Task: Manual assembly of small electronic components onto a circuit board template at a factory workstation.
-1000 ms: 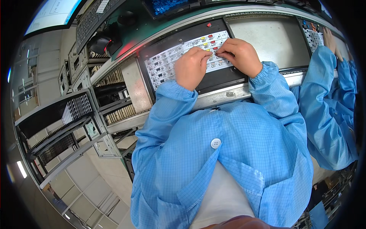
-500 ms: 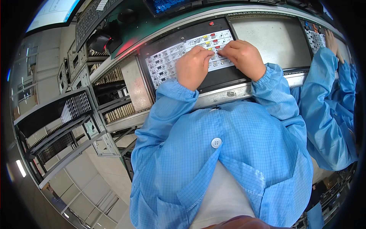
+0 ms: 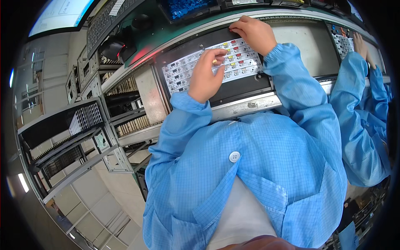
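A white circuit board panel with several rows of small parts lies in a black carrier on the line. Yellow parts and red parts stand in pairs towards its right end. My left hand hovers over the middle of the panel, fingers curled, with a small yellow part at the fingertips. Over the carrier's far edge, my right hand has its thumb and fingers pinched together on the dark border. Whatever lies between those fingertips is hidden.
Metal rails edge the line. To the right, a co-worker's hand is over another panel. A bin of blue parts, a mouse and a keyboard sit beyond the far rail. A rack stands at left.
My right hand has moved away from the panel to the carrier's far edge, where a red part lay. My left hand has drawn back slightly, turned and lifted off the parts.
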`<action>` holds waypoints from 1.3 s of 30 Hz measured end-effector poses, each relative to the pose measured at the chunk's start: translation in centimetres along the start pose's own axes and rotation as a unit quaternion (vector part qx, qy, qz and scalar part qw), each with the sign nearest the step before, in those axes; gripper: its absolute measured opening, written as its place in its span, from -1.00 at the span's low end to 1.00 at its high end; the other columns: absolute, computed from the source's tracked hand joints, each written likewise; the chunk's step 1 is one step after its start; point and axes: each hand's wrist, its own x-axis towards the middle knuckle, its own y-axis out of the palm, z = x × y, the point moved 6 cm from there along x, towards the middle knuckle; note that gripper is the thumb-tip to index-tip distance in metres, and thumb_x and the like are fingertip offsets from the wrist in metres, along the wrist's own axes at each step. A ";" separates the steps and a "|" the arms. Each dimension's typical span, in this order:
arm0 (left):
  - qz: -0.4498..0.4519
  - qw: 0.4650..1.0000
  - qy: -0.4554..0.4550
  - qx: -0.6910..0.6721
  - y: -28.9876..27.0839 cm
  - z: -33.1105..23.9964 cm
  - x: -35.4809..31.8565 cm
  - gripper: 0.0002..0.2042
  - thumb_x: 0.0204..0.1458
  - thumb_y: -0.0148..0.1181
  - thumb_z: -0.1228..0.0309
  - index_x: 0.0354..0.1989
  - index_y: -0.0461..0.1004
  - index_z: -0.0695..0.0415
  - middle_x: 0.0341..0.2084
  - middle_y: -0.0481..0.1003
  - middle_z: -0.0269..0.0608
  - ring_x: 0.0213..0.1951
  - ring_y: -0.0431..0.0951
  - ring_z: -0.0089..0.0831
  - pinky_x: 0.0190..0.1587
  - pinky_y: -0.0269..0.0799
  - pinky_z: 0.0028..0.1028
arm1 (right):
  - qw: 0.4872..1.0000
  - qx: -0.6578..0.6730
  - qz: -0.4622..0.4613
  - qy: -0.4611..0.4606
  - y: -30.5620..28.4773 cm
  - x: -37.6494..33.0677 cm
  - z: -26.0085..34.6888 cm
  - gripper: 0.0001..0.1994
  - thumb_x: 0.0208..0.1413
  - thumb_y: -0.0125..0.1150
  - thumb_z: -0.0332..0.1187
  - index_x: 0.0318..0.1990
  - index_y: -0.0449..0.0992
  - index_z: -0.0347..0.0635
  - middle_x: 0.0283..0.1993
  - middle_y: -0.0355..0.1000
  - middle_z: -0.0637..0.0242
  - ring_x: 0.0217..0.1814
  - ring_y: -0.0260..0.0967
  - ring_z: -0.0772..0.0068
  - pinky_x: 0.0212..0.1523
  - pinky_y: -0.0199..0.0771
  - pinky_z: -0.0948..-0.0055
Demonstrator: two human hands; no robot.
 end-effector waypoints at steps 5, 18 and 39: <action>0.017 0.957 -0.101 -0.271 0.2 2.0 -0.2 -0.72 0.37 0.08 0.64 0.21 0.47 0.38 0.11 0.61 0.03 0.21 0.64 -0.25 0.30 0.56 -0.38 | 1.000 -0.009 0.016 -0.003 0.1 -0.4 0.0 -0.85 0.27 0.36 -0.31 -0.05 0.68 0.00 -0.18 0.61 0.34 -0.12 0.61 0.13 -0.18 0.64 0.21; 0.060 0.947 -0.216 -0.228 1.0 2.7 -1.6 -0.74 0.47 0.10 0.38 0.09 0.67 0.23 -0.25 0.62 -0.22 -0.45 0.53 -0.62 -0.37 0.45 -0.59 | 0.985 0.143 0.090 0.026 -4.6 -8.2 4.5 -0.85 0.05 0.52 -0.45 -0.19 0.78 -0.12 -0.25 0.69 0.26 -0.15 0.59 0.15 -0.09 0.62 0.23; 0.027 0.970 -0.106 -0.219 1.9 2.4 -1.5 -0.87 0.36 0.26 0.50 0.01 0.58 0.21 -0.20 0.66 -0.27 -0.47 0.49 -0.65 -0.36 0.43 -0.62 | 0.990 0.052 0.098 -0.083 -5.6 -8.7 5.8 -0.86 0.09 0.48 -0.44 -0.18 0.77 -0.08 -0.23 0.66 0.34 -0.18 0.60 0.19 -0.14 0.61 0.26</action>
